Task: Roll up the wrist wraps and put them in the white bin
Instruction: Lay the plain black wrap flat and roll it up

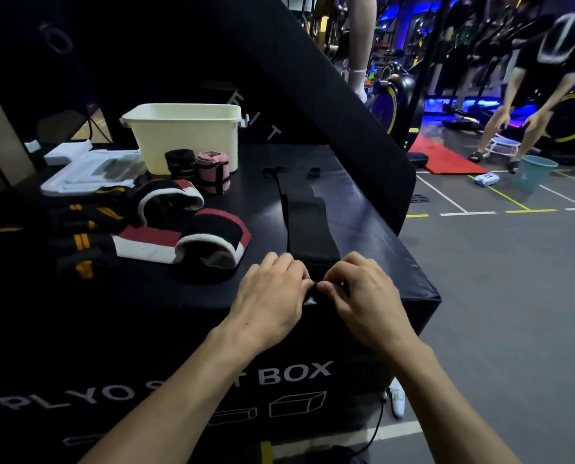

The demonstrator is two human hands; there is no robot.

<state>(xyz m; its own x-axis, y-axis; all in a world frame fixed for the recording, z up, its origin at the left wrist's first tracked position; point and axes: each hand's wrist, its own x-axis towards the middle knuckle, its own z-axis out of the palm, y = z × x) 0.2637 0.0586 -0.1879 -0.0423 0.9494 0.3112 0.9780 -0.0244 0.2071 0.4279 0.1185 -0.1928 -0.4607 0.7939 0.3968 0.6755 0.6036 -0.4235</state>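
Note:
A long black wrist wrap (308,226) lies flat on the black plyo box (373,229), stretching away from me. My left hand (272,296) and my right hand (359,293) both pinch its near end at the box's front edge, fingers curled over it. The white bin (185,135) stands at the back of the box. In front of the bin stand a rolled black wrap (180,164) and a rolled pink wrap (213,172). Red, white and black wraps (192,239) and black wraps with yellow stripes (82,229) lie loose to the left.
White foam packaging (85,169) lies at the back left. A tall black pad (313,95) leans behind the box. On the gym floor to the right are a person bending over, a teal bucket (533,172), a red mat (443,159) and exercise bikes.

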